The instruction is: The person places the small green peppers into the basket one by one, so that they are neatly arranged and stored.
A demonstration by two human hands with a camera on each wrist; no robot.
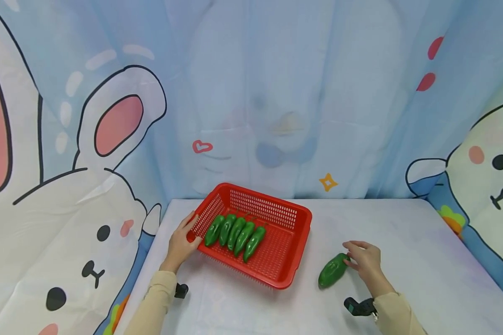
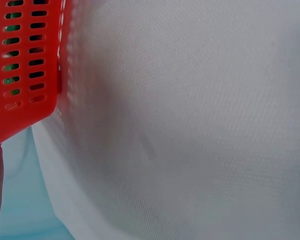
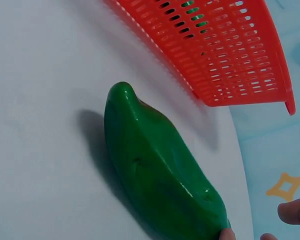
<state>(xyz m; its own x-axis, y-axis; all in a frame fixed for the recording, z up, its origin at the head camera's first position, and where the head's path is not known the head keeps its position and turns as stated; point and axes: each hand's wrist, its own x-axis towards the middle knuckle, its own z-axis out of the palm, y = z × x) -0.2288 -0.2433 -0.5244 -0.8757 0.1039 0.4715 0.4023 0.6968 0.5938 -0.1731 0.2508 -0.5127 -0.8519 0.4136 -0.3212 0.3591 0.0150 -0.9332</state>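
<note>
A red plastic basket (image 1: 272, 274) stands on the table, with several slim green chili peppers (image 1: 236, 232) side by side in its left half. My left hand (image 1: 182, 244) holds the basket's left corner, thumb at the front rim and fingers along the left side. To the right of the basket lies a larger, plump green pepper (image 1: 332, 271), glossy and dented in the right wrist view. My right hand (image 1: 365, 261) is at its far end; one fingertip (image 3: 227, 234) touches it, while other fingers (image 3: 295, 211) stand apart from it.
A white cloth covers the table (image 1: 419, 246). Behind it hangs a light blue curtain (image 1: 276, 93) with cartoon animals, close to the basket's back rim. Dark camera mounts (image 1: 360, 307) sit at both wrists.
</note>
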